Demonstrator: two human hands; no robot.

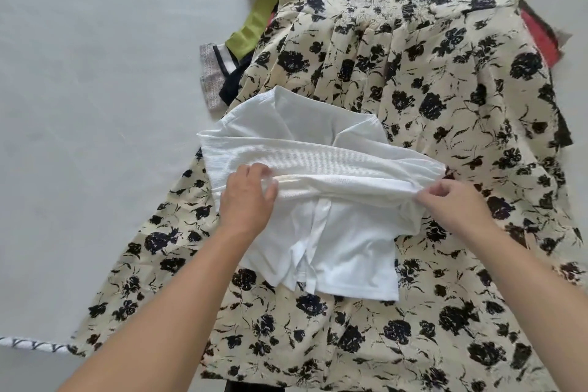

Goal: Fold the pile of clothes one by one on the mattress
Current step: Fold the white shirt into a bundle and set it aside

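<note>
Both hands hold the white top (318, 169). Left hand (248, 200) grips the folded ridge at its left part, fingers curled over the fabric, thumb on the near side. Right hand (451, 204) pinches the ridge's right end between thumb and fingertips, other fingers loosely bent. Ridge runs left to right between the hands, slightly raised.

Top is partly folded: ribbed upper layer doubled across the middle, smoother lower part spread flat toward the viewer, a small flap sticking out at the far side. It lies on the floral dress (429, 89), roughly mid-frame.

Dress is cream with black flowers, spread flat, smocked bodice at the far end, skirt fanning toward the viewer and covering most of the right half.

Poking out from under the dress on the far left: a green cloth (251, 30), and a striped piece (219, 70) in black, white and grey. On the far right edge a red cloth (541, 38) shows from beneath.

All of it sits on the pale grey mattress (95, 105), bare on the left. A patterned strip (31, 344) lies at the lower left edge.
</note>
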